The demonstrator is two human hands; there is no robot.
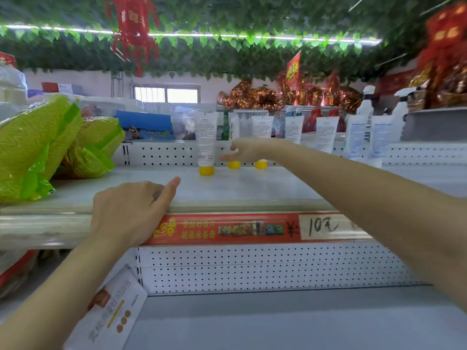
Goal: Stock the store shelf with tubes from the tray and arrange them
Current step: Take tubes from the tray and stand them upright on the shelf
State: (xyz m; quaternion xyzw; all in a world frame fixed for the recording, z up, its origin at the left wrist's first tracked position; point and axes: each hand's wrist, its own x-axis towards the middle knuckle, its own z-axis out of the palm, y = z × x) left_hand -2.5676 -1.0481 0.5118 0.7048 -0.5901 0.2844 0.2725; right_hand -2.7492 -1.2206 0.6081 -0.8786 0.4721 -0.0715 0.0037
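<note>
While left fingers (171, 186) lie relaxed by the "10元" tag (321, 226), right fingers (227, 157) near yellow-capped tubes (206, 137), grip untellable.

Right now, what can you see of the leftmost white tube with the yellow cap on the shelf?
The leftmost white plastic squeeze tube stands upright on its round yellow cap on the white shelf, just in front of the perforated back panel. Its flat crimped end points up. Small print covers the facing side, with a barcode low down. The right hand reaches beside its lower part; whether it touches the tube is unclear.
</note>
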